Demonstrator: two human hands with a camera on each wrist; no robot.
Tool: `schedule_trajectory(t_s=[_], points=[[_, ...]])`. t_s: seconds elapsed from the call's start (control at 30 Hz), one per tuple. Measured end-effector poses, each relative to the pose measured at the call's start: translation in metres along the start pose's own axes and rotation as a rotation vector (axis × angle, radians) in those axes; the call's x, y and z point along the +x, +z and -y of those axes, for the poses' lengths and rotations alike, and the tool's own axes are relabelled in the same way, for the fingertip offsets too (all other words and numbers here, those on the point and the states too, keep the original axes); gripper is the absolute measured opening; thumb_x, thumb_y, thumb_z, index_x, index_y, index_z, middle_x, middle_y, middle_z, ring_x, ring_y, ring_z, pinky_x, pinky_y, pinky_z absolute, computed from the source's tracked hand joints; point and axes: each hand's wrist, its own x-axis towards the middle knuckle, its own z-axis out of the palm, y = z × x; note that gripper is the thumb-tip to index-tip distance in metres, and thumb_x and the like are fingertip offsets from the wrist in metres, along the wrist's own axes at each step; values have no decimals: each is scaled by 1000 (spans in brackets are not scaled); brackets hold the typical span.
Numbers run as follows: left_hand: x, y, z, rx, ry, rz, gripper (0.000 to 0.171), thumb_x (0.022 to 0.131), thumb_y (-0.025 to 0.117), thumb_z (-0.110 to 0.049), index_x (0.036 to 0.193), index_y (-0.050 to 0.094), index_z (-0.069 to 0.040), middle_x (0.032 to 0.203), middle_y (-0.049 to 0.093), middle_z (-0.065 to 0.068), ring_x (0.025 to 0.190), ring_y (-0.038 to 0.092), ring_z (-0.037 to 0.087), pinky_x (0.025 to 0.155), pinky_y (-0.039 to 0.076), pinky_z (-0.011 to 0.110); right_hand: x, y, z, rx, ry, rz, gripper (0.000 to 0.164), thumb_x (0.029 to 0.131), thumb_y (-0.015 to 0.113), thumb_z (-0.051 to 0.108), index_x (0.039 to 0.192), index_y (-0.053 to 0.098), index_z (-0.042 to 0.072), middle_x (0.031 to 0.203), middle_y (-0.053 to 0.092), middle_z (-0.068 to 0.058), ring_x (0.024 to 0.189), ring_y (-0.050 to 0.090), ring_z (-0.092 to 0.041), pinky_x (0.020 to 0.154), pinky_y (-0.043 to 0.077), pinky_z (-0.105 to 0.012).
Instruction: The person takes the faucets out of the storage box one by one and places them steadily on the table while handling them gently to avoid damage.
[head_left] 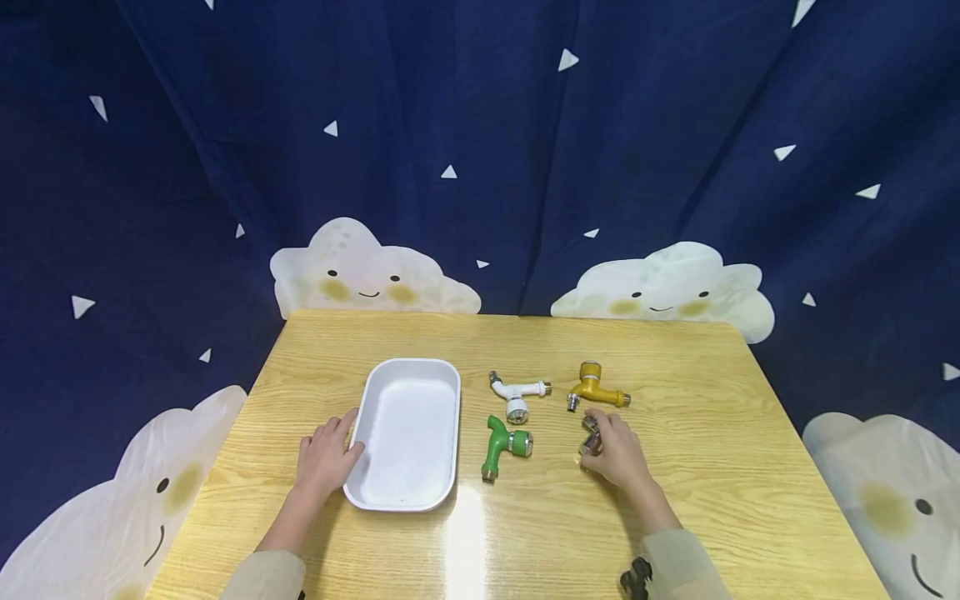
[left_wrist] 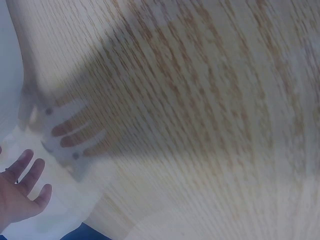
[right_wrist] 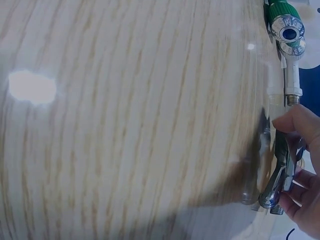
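Note:
My left hand (head_left: 326, 457) is at the left side of a white tray (head_left: 405, 502), thumb and fingertips right at its rim. In the left wrist view, the fingers of that hand (left_wrist: 22, 192) are spread and relaxed. At the right, my right hand (head_left: 618, 450) holds a shiny metal tap (head_left: 591, 442) between thumb and fingers, low over the table. The right wrist view shows the thumb on one end of this chrome tap (right_wrist: 281, 172) and the fingers along its other side; the hand hides part of it.
Between tray and right hand lie a white tap (head_left: 517, 390) and a green tap (head_left: 497, 448). A yellow tap (head_left: 592, 387) lies just beyond the right hand. The wooden table (head_left: 562, 542) ends at a dark blue curtain (head_left: 517, 167) with white clouds.

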Motion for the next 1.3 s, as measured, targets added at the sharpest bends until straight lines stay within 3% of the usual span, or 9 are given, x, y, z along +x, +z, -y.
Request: schedule_trajectory(t_s=[0.7, 1.3], points=[[-1, 0, 0, -7, 2, 7, 59, 88, 49, -32, 140, 34, -10, 126, 47, 21, 111, 45, 41, 90, 30, 61, -1, 2, -2, -27, -1, 34, 73, 61, 77, 18, 127, 49, 8, 108, 54, -19, 95, 51, -36, 80, 41, -53], [-1, 0, 0, 2, 15, -13, 57, 87, 49, -32, 139, 37, -10, 123, 49, 21, 108, 47, 41, 87, 33, 59, 1, -1, -2, 2, 11, 94, 68, 67, 75, 19, 128, 49, 6, 102, 53, -16, 89, 50, -31, 78, 41, -50]])
